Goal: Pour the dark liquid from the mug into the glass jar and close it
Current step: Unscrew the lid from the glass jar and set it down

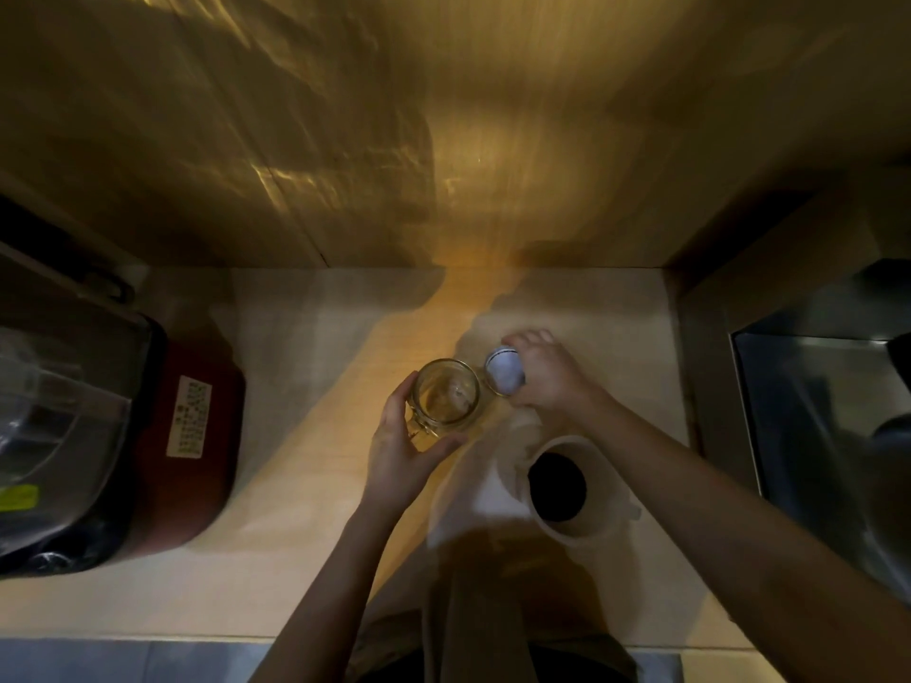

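Note:
A clear glass jar (446, 392) stands upright and open on the wooden counter (305, 485), with a wire clasp on its near-left side. My left hand (402, 460) wraps around its near side. The jar's lid (504, 371), white inside, is swung open to the right, and my right hand (547, 374) holds it there. A pale mug (572, 485) with dark liquid inside stands to the near right of the jar, under my right forearm. I cannot tell whether the jar holds any liquid.
A dark red appliance (192, 436) with a label and a clear plastic cover sits at the left. A steel sink (828, 426) lies to the right. The wooden wall rises right behind the counter.

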